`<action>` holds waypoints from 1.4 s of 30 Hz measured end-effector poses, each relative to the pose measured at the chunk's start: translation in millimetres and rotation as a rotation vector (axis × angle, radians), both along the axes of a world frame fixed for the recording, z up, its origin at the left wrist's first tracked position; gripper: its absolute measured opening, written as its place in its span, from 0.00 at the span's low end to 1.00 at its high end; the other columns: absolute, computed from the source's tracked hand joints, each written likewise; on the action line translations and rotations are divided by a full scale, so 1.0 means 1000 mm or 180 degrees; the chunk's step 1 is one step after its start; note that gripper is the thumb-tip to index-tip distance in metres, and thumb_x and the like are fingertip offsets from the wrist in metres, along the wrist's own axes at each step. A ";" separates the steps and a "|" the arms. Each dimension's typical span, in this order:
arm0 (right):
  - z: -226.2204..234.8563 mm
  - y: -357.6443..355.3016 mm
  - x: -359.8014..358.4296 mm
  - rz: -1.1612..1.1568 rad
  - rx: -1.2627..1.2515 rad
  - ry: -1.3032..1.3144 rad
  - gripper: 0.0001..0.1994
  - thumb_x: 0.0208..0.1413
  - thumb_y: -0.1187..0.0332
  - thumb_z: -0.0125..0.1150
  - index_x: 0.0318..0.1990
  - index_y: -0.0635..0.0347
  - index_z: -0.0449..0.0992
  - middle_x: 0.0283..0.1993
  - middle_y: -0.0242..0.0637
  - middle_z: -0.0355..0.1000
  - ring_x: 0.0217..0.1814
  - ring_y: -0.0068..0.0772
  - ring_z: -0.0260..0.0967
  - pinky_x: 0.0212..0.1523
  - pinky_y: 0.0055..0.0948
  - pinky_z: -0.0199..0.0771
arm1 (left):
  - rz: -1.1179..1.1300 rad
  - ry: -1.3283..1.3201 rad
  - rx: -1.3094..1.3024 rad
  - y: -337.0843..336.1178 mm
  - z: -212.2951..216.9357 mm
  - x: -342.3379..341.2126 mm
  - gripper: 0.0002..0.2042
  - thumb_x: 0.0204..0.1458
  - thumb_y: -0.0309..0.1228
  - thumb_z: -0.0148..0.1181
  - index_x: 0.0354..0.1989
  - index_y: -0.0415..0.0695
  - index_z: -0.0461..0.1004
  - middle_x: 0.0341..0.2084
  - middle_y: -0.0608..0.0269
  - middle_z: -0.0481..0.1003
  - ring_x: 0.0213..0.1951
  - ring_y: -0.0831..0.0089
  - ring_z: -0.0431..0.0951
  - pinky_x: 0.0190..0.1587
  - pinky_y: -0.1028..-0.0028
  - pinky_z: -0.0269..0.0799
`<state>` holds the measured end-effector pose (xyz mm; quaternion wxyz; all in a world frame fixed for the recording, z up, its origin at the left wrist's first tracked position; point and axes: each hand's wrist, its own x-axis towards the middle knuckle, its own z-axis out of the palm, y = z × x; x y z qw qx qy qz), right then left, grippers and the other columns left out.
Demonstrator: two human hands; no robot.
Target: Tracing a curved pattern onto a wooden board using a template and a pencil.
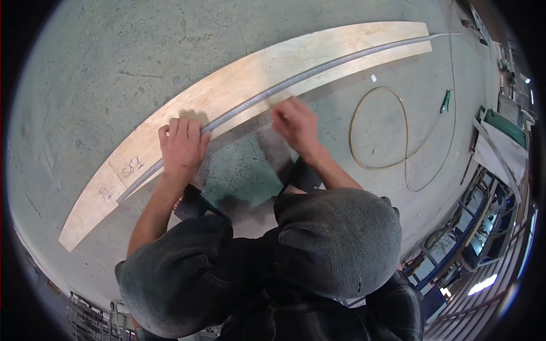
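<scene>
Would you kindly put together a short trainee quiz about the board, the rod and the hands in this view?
1. True or false: the left hand rests on the metal rod.
2. What does the rod lie on?
3. The hose loop on the concrete floor lies to the person's: A left, B right.

Key: 1 true. 2 The long wooden board. 3 B; it lies beyond the right hand.
</scene>
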<state>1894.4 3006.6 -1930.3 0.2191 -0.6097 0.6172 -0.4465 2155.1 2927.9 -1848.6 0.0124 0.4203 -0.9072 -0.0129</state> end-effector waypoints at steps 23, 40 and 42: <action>0.014 -0.031 0.093 0.0028 -0.0023 0.0678 0.06 0.51 0.71 0.65 0.29 0.55 0.72 0.29 0.38 0.67 0.32 0.42 0.71 0.28 0.39 0.70 | 0.0556 -0.0136 0.0356 0.071 -0.017 0.083 0.43 0.47 0.45 0.66 0.71 0.42 0.55 0.73 0.51 0.49 0.74 0.54 0.46 0.71 0.44 0.40; -0.020 -0.026 0.061 -0.0597 0.0274 0.0920 0.08 0.44 0.77 0.65 0.30 0.55 0.72 0.29 0.36 0.69 0.31 0.42 0.68 0.28 0.38 0.71 | 0.0549 0.0056 0.0571 0.068 -0.028 0.084 0.44 0.40 0.38 0.70 0.69 0.44 0.59 0.72 0.45 0.49 0.72 0.48 0.49 0.71 0.41 0.39; -0.016 -0.020 0.075 -0.0292 0.0050 0.0834 0.08 0.45 0.77 0.63 0.30 0.55 0.71 0.29 0.37 0.67 0.31 0.44 0.68 0.27 0.39 0.69 | 0.0528 0.0024 0.0584 0.068 -0.027 0.080 0.44 0.40 0.38 0.70 0.70 0.45 0.59 0.72 0.44 0.50 0.71 0.47 0.50 0.71 0.41 0.40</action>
